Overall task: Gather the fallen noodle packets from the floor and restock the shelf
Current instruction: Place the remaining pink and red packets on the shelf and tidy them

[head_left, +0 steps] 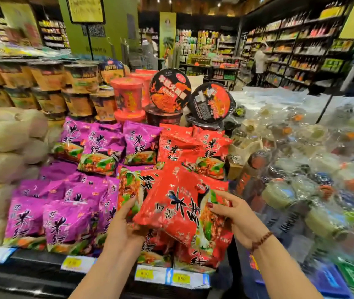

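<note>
The shelf (31, 258) holds purple packets (68, 214) on the left and red packets (184, 147) beside them. One more red packet (178, 210) is held up, tilted, in front of the red pile. The left hand (126, 223) grips its left edge with curled fingers, and the right hand (234, 216) pinches its right edge.

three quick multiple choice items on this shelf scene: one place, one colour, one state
1. The purple packets lie where from the red shelf stack? A left B right C above
2. The held packet is which colour? A purple B red C green
3. What has a grip on it? A left hand and right hand together B left hand alone C nothing
1 A: purple lies left of red. 2 B: its wrapper is red. 3 A: both hands hold its edges.
</note>
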Tool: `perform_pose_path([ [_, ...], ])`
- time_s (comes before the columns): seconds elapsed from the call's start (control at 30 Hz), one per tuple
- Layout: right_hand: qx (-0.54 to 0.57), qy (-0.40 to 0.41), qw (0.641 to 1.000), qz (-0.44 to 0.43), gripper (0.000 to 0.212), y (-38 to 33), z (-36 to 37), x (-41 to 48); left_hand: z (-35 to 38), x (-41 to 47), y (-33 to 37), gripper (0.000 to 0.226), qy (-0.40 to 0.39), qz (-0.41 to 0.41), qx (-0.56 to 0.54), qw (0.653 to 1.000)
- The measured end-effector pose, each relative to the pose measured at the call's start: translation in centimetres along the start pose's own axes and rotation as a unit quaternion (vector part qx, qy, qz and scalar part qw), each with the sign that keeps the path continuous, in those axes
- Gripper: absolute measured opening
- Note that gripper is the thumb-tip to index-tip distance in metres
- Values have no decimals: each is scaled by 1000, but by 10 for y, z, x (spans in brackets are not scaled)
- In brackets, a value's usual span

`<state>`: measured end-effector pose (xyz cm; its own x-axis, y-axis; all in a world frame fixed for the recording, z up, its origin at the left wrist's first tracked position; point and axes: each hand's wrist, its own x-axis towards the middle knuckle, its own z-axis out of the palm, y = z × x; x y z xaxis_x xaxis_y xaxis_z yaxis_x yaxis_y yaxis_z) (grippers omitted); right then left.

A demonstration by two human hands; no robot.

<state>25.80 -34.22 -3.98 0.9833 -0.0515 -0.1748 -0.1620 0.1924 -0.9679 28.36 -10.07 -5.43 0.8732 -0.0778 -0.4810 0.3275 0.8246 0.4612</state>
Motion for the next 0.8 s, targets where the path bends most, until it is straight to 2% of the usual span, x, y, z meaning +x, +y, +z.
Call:
perform_pose_path([
  [0.13, 127, 58, 990, 23, 44, 15, -17, 22, -2, 10, 1, 24, 66, 6, -77, 995],
  [0.23, 252, 102, 962, -5, 52, 17, -30, 55, -1, 13, -1, 26, 82, 13, -87, 993],
  [0.27, 280, 121, 952, -18, 46, 15, -33, 68, 1, 13, -1, 25, 82, 15, -85, 993],
  [0.33, 298, 185, 936, -38, 18, 14, -40, 96, 3, 15, 0, 20, 79, 23, -87, 993],
  [0.37, 297, 215, 930, -45, 10, 12, -41, 106, 2, 17, 1, 18, 80, 27, -88, 993],
  [0.43, 297, 274, 913, -53, 16, 8, -40, 128, -1, 21, 3, 19, 82, 31, -78, 993],
  [0.53, 293, 300, 907, -47, 21, 14, -34, 150, -10, 22, 5, 28, 93, 38, -71, 992],
  [0.57, 254, 304, 917, -48, 26, 19, -34, 156, -14, 22, 6, 29, 99, 41, -71, 992],
  [0.6, 164, 316, 933, -45, 33, 23, -35, 161, -16, 21, 8, 28, 105, 42, -73, 991],
  [0.63, 27, 334, 941, -35, 37, 25, -35, 162, -17, 21, 9, 27, 110, 42, -75, 990],
  [0.67, -119, 352, 928, -30, 39, 25, -35, 161, -19, 21, 10, 28, 116, 43, -76, 989],
  [0.73, -338, 387, 856, -63, 51, 24, -36, 157, -21, 22, 11, 37, 118, 46, -79, 989],
  [0.8, -468, 359, 790, -170, 65, 20, -39, 155, -22, 25, 9, 46, 113, 47, -88, 989],
])
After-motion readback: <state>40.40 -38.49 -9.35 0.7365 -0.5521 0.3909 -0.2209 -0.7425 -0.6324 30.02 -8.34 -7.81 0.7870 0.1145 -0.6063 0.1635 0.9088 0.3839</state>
